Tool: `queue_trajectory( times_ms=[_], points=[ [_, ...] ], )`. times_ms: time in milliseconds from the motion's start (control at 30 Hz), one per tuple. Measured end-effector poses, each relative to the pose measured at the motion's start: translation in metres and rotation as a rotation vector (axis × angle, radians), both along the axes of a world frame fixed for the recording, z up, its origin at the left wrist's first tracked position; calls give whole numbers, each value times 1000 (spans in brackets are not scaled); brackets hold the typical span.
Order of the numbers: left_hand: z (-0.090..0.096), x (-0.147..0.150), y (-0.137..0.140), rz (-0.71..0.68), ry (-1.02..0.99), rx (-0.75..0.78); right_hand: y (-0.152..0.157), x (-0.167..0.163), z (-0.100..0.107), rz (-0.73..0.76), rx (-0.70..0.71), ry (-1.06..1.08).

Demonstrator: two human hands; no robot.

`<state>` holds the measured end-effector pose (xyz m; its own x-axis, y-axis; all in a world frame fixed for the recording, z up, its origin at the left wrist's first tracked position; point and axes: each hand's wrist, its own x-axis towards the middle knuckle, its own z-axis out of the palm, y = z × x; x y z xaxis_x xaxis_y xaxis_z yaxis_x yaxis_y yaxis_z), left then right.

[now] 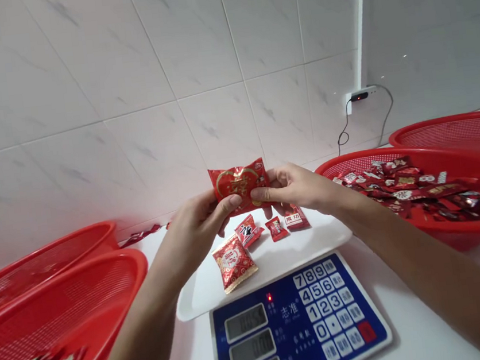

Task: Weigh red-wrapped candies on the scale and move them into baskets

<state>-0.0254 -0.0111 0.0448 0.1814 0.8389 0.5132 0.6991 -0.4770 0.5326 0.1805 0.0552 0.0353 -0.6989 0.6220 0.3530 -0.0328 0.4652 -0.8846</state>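
Observation:
A red snack packet (240, 180) with gold print is held up between both hands over the weighing scale's white tray (304, 248). My left hand (209, 213) pinches its left side, thumb on the front. My right hand (286, 186) grips the right side, thumb also on the front. Below on the tray lie a red-and-gold square packet (234, 261), a red-and-white packet (248, 231), a small red sweet (276, 229) and a red packet with a white label (296, 218). The scale's blue panel (292, 336) faces me, its displays lit with dim digits.
On the right, a red plastic basket (329, 165) holds many wrapped sweets, with another red basket (454, 124) behind. Two red baskets stand at the left; the nearer basket (116, 275) has sweets in it. A tiled wall (140, 145) rises behind, with a socket and cable (360, 97).

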Motion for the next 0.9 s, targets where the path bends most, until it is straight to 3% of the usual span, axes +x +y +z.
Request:
queue_trajectory(
  times_ms=[100, 267, 367, 567, 767, 900],
  points=[
    [2, 0, -1, -50, -86, 21, -2, 9, 6, 1, -43, -64],
    [7, -10, -1, -112, -227, -41, -6, 15, 11, -103, 5, -73],
    [7, -13, -2, -56, -317, 21, -5, 14, 8, -76, 27, -124],
    [3, -5, -1, 63, -294, 132, -6, 22, 8, -11, 99, -207],
    [-4, 7, 2, -51, -229, -190, -1, 35, 15, -194, 152, -322],
    [-18, 19, 6, -87, -31, -339, -1, 36, 15, -327, 199, -355]
  ],
)
